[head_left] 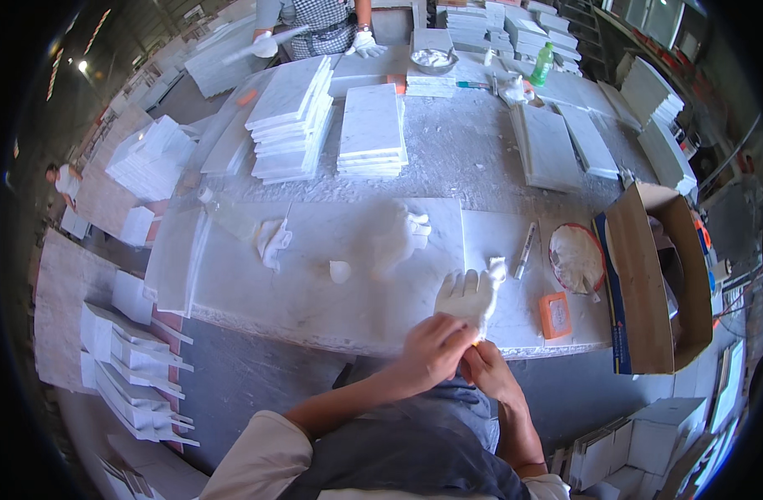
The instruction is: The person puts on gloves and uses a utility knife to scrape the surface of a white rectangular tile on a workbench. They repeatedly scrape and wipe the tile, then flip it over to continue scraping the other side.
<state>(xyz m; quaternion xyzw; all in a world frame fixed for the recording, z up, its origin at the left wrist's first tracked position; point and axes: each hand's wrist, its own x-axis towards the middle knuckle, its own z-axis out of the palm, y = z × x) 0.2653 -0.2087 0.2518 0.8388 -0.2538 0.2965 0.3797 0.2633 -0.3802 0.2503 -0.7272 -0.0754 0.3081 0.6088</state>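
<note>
Left hand [431,352] and right hand [491,372] both had fingers closed on the white glove [465,300], left of the orange block [555,315], where a hard uneven tug could've torn it.

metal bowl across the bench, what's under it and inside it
The bowl sits on a stack of pale slabs, whose front edges show. White material lies inside. The bowl's bottom and the slab surface directly beneath it are covered.

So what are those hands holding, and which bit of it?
The left hand and right hand are pinching a white glove by its cuff end. Its fingers point away from the person.
</note>
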